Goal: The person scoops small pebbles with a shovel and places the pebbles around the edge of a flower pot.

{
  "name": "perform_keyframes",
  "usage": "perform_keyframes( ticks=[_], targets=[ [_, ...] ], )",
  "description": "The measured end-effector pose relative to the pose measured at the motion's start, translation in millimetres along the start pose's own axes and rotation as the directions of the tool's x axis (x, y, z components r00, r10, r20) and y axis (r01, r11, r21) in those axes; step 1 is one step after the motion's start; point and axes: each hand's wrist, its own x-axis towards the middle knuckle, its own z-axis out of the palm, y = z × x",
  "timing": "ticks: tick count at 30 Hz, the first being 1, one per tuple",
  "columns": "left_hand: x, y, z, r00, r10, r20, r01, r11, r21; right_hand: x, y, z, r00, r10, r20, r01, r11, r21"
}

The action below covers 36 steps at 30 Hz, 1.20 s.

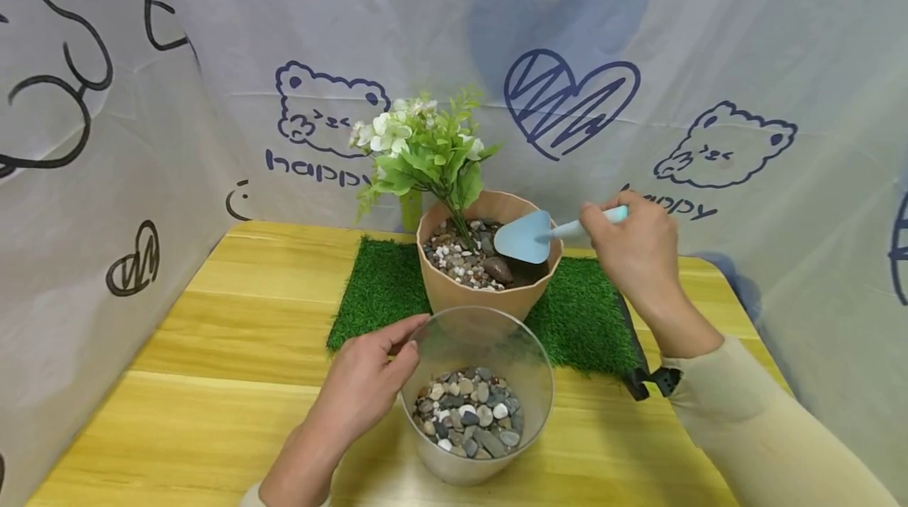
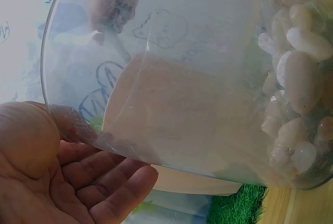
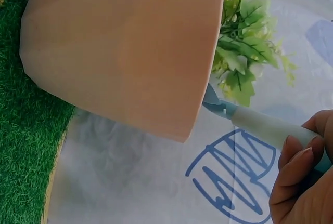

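Note:
My right hand (image 1: 634,243) grips the handle of a light blue trowel (image 1: 525,237). The trowel's blade is inside the rim of a peach flowerpot (image 1: 471,298), over pebbles (image 1: 454,259) and dark soil. In the pot stands a plant (image 1: 433,152) with white flowers and green leaves. With the thumb and fingers at its rim, my left hand (image 1: 369,377) holds a clear plastic bucket (image 1: 482,341) in front of the pot. Mixed stones (image 1: 468,412) cover the bucket's bottom. In the left wrist view, some fingers (image 2: 112,182) extend outside the bucket's wall.
The pot stands on a green turf mat (image 1: 582,318) on a yellow wooden table (image 1: 234,357). Close behind and at both sides hang pale cloth walls (image 1: 440,26) with drawings. A black strap (image 1: 649,381) lies by the right wrist.

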Motion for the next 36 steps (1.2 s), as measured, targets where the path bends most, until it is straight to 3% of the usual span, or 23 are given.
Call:
perform_keyframes(
  ticks=[9,13,18,21,22,24,28,30,33,36],
  targets=[
    [0.1,-0.4,0.7,1.000,0.007,0.004,-0.007,1.000,0.004,-13.6,2.3,-21.3,0.999,0.002,-0.035,0.001,0.997,0.083],
    [0.2,0.1,0.5,1.000,0.014,0.004,-0.014,1.000,0.015,-25.9,2.5,-36.4,1.000,-0.009,0.022,0.005,0.989,0.149],
    [0.8,0.9,-0.4,0.999,0.032,0.011,-0.032,0.999,0.026,-52.5,-5.6,-47.2,0.982,-0.169,0.083,0.153,0.973,0.175],
    [1.2,1.3,-1.1,0.999,0.037,0.019,-0.038,0.999,0.028,-68.3,-12.9,-45.9,0.948,-0.299,0.106,0.280,0.946,0.164],
    [1.1,1.1,-1.3,0.999,0.037,0.021,-0.037,0.999,0.031,-72.6,-14.4,-43.3,0.926,-0.358,0.117,0.339,0.927,0.158],
    [1.2,1.0,-1.6,0.999,0.037,0.024,-0.038,0.999,0.034,-79.8,-15.2,-35.2,0.859,-0.493,0.141,0.476,0.869,0.138],
    [1.4,1.0,-1.6,0.999,0.036,0.021,-0.036,0.999,0.034,-88.7,-7.8,-9.3,0.653,-0.741,0.159,0.734,0.670,0.111],
    [1.6,0.9,-1.5,0.999,0.033,0.019,-0.034,0.999,0.031,-91.8,-2.7,4.9,0.570,-0.808,0.147,0.807,0.585,0.086],
    [1.9,0.6,-1.3,0.999,0.029,0.021,-0.029,0.999,0.025,-95.9,3.5,22.4,0.481,-0.868,0.125,0.872,0.488,0.032],
    [2.2,0.4,-1.2,0.999,0.029,0.023,-0.030,0.999,0.026,-99.8,6.6,31.9,0.430,-0.895,0.123,0.903,0.429,-0.034]
  ],
)
